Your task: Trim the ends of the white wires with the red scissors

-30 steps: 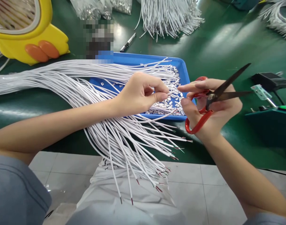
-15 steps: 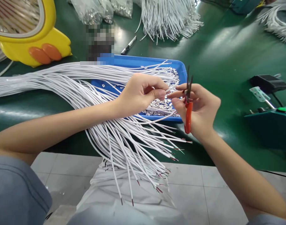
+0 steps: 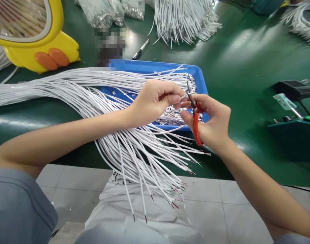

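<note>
My left hand (image 3: 158, 103) pinches the end of a white cable (image 3: 183, 97) between thumb and forefinger, over the blue tray (image 3: 203, 88). Close by on its right, my right hand (image 3: 212, 118) is closed on a pair of scissors (image 3: 196, 130) with orange-red handles. Their blades point up and slightly left, right beside the cable tip. Small silvery metal pieces (image 3: 170, 117) lie in the tray. Under my left forearm spreads a bundle of white cables (image 3: 134, 152), several ends showing thin coloured wires. Whether the blades touch the cable, I cannot tell.
A yellow duck-shaped fan (image 3: 53, 44) stands at the back left. Bags of metal parts (image 3: 133, 9), a pen (image 3: 141, 49) and another cable bundle (image 3: 185, 23) lie behind the tray. A dark green machine (image 3: 294, 135) is at the right on the green table (image 3: 246, 78).
My right hand has moved left towards my left hand, and the scissors have swung so the blades now lean left beside the cable tip. My left hand keeps its pinch.
</note>
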`<state>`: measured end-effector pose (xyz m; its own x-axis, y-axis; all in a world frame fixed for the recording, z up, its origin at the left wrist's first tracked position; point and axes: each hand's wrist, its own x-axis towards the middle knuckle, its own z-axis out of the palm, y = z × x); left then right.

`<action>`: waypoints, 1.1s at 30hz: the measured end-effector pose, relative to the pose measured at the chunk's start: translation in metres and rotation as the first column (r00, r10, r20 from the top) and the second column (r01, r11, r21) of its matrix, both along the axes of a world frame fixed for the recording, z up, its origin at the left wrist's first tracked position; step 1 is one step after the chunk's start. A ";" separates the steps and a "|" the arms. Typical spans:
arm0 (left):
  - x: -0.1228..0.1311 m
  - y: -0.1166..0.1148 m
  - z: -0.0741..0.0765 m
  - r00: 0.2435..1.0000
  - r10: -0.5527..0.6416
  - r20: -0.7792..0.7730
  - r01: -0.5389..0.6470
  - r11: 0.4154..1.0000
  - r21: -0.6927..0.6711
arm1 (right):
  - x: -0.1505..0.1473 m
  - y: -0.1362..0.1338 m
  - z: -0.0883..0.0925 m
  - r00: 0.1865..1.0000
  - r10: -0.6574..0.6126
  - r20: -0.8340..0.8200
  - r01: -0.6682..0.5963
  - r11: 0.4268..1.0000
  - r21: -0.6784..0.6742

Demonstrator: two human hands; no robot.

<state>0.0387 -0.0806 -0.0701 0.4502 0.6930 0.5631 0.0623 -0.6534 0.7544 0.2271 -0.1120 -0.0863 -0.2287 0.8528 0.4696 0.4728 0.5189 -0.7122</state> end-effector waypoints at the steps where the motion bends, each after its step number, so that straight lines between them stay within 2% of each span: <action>1: 0.000 0.000 0.000 1.000 -0.006 -0.009 0.006 1.000 0.004 | -0.001 0.000 0.000 1.000 -0.007 0.016 0.007 1.000 0.009; 7: 0.000 0.000 0.000 0.998 -0.028 -0.049 0.029 0.999 0.015 | -0.004 -0.002 0.002 0.999 -0.013 0.051 0.010 0.999 0.053; 16: 0.001 0.001 0.000 0.999 -0.042 -0.035 0.042 0.999 0.011 | -0.003 -0.001 0.001 1.000 0.016 -0.026 -0.016 0.999 0.029; 33: 0.002 0.001 -0.001 0.999 -0.043 -0.009 0.042 0.992 -0.115 | -0.005 -0.003 0.004 0.999 -0.006 0.048 0.002 0.996 0.093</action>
